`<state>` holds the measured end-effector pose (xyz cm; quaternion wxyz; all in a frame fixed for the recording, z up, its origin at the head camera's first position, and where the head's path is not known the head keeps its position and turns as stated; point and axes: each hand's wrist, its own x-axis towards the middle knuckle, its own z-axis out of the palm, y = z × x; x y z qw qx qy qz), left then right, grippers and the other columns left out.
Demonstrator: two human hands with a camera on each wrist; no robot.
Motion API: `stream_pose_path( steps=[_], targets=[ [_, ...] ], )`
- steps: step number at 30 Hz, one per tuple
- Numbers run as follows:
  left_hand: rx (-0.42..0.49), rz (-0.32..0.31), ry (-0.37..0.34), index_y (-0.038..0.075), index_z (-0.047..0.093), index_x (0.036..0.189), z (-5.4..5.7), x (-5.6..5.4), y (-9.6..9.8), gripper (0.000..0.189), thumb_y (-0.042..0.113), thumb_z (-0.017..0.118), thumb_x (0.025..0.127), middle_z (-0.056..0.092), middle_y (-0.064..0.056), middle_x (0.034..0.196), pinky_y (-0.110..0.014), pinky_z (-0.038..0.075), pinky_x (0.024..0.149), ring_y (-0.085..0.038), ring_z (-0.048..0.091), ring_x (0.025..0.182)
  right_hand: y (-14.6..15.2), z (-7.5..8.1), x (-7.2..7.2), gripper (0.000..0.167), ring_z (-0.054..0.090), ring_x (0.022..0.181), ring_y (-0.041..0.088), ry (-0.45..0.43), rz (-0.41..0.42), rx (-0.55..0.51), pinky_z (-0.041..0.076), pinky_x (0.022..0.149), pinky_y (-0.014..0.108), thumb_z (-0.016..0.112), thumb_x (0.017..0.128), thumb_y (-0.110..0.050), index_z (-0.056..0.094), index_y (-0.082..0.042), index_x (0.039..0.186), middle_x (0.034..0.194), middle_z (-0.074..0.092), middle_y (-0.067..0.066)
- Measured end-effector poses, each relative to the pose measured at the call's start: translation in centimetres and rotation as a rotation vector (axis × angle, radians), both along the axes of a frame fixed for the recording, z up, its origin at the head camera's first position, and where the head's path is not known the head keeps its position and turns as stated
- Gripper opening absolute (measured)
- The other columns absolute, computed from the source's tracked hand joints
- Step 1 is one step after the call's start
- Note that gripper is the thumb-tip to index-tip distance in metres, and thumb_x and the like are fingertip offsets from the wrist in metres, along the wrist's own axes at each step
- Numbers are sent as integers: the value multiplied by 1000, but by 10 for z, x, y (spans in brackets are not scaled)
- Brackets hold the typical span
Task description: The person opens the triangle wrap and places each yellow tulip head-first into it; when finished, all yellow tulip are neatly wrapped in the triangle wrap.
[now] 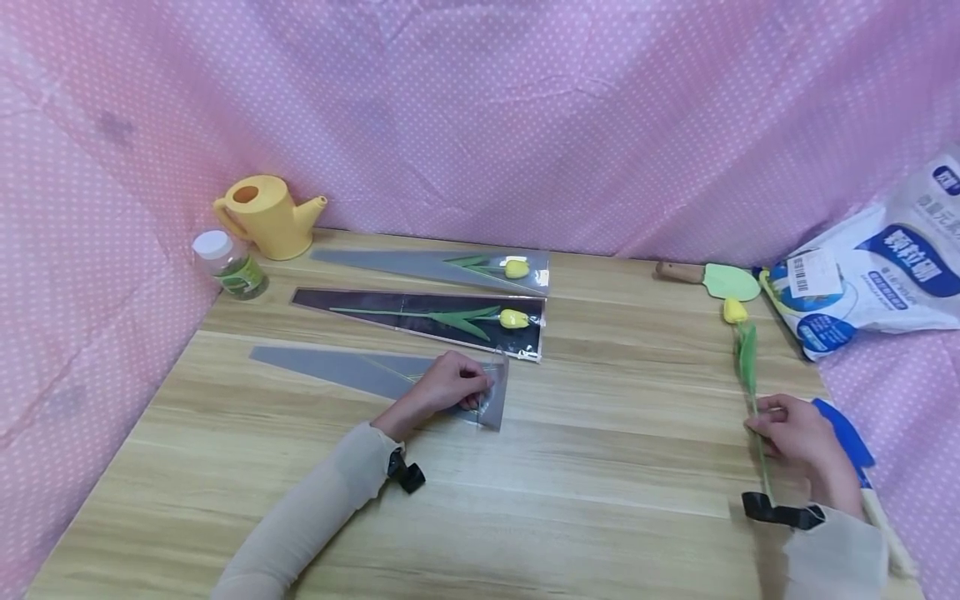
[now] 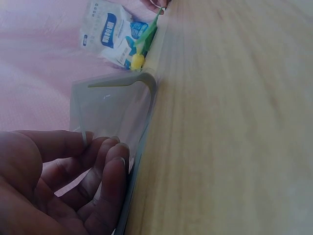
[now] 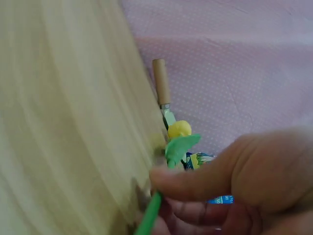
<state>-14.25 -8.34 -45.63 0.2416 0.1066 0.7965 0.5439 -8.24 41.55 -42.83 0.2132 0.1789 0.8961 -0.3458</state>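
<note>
My left hand point(image 1: 452, 382) pinches the clear front film of a grey tapered flower sleeve point(image 1: 315, 367) near its wide end. In the left wrist view, the film point(image 2: 110, 105) bends up from the backing beside my thumb and fingertips. At the right side of the table, my right hand point(image 1: 798, 433) pinches the green stem of a yellow tulip point(image 1: 735, 312), its bloom pointing toward the back. The right wrist view has the stem point(image 3: 150, 215) between thumb and fingers, with the tulip's leaf point(image 3: 183, 145) just beyond them.
Behind the grey sleeve lie a black sleeve point(image 1: 360, 298) and another grey sleeve point(image 1: 375, 260), each with a yellow tulip. A yellow watering can point(image 1: 277, 218) and a jar point(image 1: 238, 273) stand back left. A green trowel point(image 1: 727, 282), white-blue bag point(image 1: 877, 267) and blue shovel point(image 1: 843, 429) lie right.
</note>
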Motion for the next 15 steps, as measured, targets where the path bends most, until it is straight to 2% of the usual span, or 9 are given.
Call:
stream_pose_path(
  steps=[3, 6, 8, 10, 13, 15],
  targets=[
    [3, 3, -1, -2, 74, 80, 0, 0, 0, 24, 13, 64, 96, 64, -2, 64, -22, 51, 53, -10, 58, 56, 1, 0, 2, 51, 63, 75, 2, -9, -18, -151, 60, 68, 28, 56, 100, -10, 34, 17, 137, 89, 66, -5],
    [7, 4, -5, -2, 74, 80, 0, 0, 0, 24, 13, 64, 96, 64, -2, 65, -22, 51, 53, -10, 58, 56, 1, -2, 4, 29, 63, 76, -1, -5, -37, -320, 60, 69, 26, 56, 100, -9, 51, 3, 126, 84, 64, -18],
    [8, 4, -7, -2, 74, 80, 0, 0, 0, 24, 13, 64, 96, 64, -2, 65, -22, 51, 53, -10, 58, 56, 1, -4, 6, 16, 64, 77, -1, -9, -67, -440, 60, 69, 25, 58, 100, -8, 57, -12, 116, 84, 66, -19],
    [6, 3, -8, -2, 74, 80, 0, -1, 0, 24, 13, 64, 96, 64, -1, 65, -22, 51, 53, -10, 58, 56, 0, -7, 8, 20, 66, 79, 0, -13, -92, -536, 60, 70, 24, 59, 99, -8, 56, -27, 107, 86, 68, -18],
    [5, 2, -9, -2, 73, 80, 0, -1, 0, 24, 13, 64, 96, 63, -1, 65, -22, 51, 53, -10, 58, 56, -2, -11, 9, 24, 67, 80, 2, -13, -140, -675, 59, 70, 25, 59, 99, -8, 58, -31, 104, 88, 71, -15],
    [5, 2, -14, -2, 73, 80, -1, -1, 0, 24, 13, 64, 96, 63, -1, 65, -22, 51, 53, -10, 58, 56, -3, -15, 10, 24, 68, 81, 3, -1, -161, -782, 60, 70, 26, 57, 100, -7, 60, -30, 104, 89, 71, -13]
  ],
)
